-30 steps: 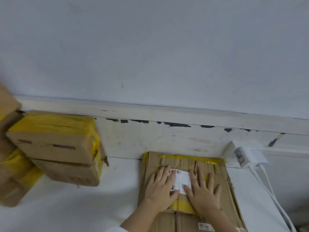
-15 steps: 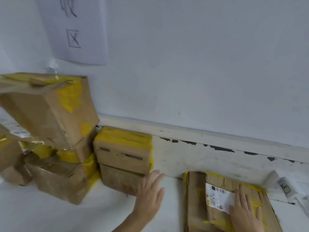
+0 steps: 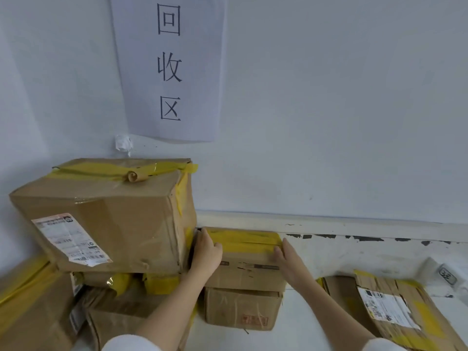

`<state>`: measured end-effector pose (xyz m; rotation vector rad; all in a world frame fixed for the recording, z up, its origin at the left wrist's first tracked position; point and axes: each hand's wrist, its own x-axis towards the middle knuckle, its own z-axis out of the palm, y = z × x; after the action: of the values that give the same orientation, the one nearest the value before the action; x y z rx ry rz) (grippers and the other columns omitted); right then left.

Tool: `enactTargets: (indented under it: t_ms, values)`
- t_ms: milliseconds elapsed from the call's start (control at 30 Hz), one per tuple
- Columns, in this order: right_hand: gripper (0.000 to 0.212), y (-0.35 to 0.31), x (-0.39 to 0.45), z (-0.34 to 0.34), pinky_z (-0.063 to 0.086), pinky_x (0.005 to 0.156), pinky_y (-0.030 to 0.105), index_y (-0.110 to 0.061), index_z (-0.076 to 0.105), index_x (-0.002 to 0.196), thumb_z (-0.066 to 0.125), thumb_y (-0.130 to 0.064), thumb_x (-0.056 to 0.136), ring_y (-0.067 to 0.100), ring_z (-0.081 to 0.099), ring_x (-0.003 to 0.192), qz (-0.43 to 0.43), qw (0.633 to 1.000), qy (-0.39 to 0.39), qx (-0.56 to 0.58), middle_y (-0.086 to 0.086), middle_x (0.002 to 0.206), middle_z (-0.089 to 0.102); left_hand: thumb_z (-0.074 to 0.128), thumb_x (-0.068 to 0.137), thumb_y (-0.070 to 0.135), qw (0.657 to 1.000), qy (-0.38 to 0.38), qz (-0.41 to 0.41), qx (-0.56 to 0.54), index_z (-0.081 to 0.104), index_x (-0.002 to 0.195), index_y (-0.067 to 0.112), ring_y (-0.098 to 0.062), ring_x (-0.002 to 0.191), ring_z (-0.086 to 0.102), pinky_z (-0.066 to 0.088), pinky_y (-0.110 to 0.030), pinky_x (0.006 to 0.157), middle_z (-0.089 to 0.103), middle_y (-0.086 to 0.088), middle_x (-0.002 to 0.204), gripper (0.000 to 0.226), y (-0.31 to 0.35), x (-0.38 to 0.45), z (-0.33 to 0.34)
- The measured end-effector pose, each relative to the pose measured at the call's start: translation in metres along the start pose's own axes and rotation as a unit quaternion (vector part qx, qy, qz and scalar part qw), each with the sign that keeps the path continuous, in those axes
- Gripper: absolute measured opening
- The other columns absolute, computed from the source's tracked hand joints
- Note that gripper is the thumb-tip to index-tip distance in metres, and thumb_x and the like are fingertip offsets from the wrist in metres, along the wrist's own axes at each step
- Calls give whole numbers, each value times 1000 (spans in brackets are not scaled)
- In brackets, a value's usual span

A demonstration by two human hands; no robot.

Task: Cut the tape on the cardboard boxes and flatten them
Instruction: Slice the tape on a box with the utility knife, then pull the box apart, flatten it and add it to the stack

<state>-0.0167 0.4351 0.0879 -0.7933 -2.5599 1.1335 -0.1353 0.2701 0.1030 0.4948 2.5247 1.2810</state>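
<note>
A small taped box (image 3: 247,259) with yellow tape across its top sits on a lower small box (image 3: 240,309) by the wall. My left hand (image 3: 206,253) grips the upper box's left end, fingers curled over its top corner. The straight fingers of my right hand (image 3: 288,262) press against its right end, thumb on the front face. To the right, a flattened box (image 3: 385,310) with a white label lies on the white surface. A large taped box (image 3: 109,219) is stacked on the left, touching the small box.
More taped boxes (image 3: 33,307) are piled at the lower left under the large one. A paper sign (image 3: 169,67) hangs on the wall above. A white power adapter (image 3: 447,274) sits by the baseboard at far right.
Both hands left the flattened box and moved left to the small taped box; the view swung left and up, bringing the box pile and wall sign into sight.
</note>
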Motion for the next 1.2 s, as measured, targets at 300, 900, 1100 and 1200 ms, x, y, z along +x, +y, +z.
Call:
enactTargets:
  t_ms: [300, 900, 1100, 1200]
  values:
    - [32, 2, 10, -2, 42, 77, 29, 2, 50, 125, 47, -14, 97, 22, 52, 93, 87, 990, 29, 104, 8, 103, 56, 39, 101, 16, 983, -19, -107, -146, 20, 149, 10, -28, 136, 31, 30, -38, 109, 29, -9, 151, 53, -1, 1, -8]
    - [18, 49, -140, -20, 45, 65, 13, -29, 69, 80, 63, -14, 88, 1, 62, 82, 0, 966, 68, 248, -16, 81, 70, 46, 92, -6, 859, -110, -228, -446, 18, 150, 25, -31, 101, 52, 39, -39, 93, 57, -11, 104, 71, -52, -241, -14]
    - [12, 55, -130, 38, 53, 68, 16, -19, 72, 88, 61, -14, 90, 8, 65, 80, 26, 972, -128, 194, 0, 90, 71, 47, 96, 7, 912, -159, -279, -257, 41, 133, 7, -25, 90, 55, 46, -30, 80, 53, -12, 111, 37, -127, -282, 2]
    - [14, 48, -110, 64, 52, 75, 16, -11, 72, 97, 60, -16, 91, 3, 63, 81, -14, 962, -244, 119, 1, 96, 69, 50, 93, 39, 923, -224, -297, -95, 52, 105, 26, -4, 77, 52, 39, -15, 60, 54, 6, 89, 18, -139, -275, -1]
